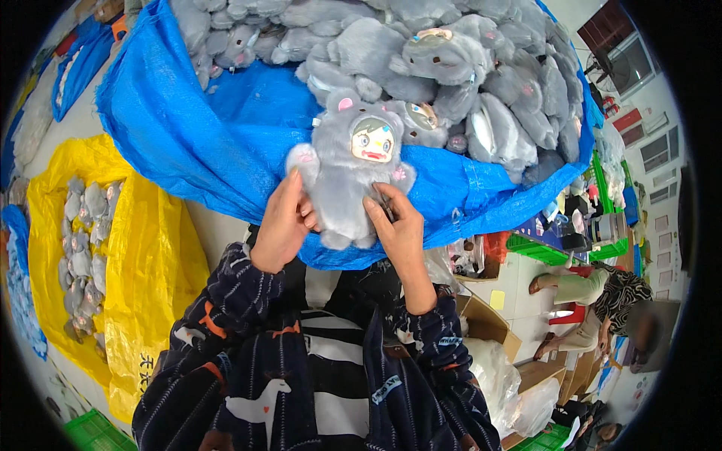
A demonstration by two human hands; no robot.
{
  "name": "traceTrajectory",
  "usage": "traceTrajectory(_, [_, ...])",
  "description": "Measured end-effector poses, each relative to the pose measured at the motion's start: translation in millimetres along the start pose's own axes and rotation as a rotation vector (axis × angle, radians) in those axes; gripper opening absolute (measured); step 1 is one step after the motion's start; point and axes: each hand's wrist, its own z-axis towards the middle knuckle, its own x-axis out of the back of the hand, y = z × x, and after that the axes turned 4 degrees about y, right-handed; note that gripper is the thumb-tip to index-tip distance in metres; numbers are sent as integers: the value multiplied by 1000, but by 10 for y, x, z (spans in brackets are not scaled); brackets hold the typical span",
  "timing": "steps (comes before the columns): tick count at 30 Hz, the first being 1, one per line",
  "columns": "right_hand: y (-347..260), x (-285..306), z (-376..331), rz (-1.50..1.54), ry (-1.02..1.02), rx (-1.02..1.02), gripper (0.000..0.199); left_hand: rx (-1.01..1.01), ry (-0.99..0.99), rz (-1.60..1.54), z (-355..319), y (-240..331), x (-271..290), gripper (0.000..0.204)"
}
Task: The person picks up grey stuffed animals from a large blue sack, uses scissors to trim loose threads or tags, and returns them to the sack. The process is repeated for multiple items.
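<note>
A grey plush doll with round bear ears, pink paw pads and a painted face faces up between my two hands. My left hand has its fingers curled against the doll's side, just under its raised paw. On the opposite side, my right hand grips the fur of the body between thumb and fingers. Behind the doll, a big blue woven sack lies wide open. Many similar grey plush dolls are heaped inside it, some with the face showing.
To the left stands a yellow sack holding smaller grey plush toys. Cardboard boxes and clear plastic bags crowd the right side. Farther right, a person sits near a table with green crates.
</note>
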Motion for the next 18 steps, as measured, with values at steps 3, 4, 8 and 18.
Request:
traceTrajectory(3, [-127,29,-11,-104,-9,-37,34,-266,442,856,-176,-41,-400,37])
traceTrajectory(4, [-130,13,-36,-68,-13,-37,33,-265,408,954,-187,-60,-332,38])
traceTrajectory(8, [-153,92,-142,5,78,-30,32,-69,348,723,-153,5,-383,45])
traceTrajectory(18, [-206,147,-593,293,-8,-195,24,173,312,406,-134,-60,-498,46])
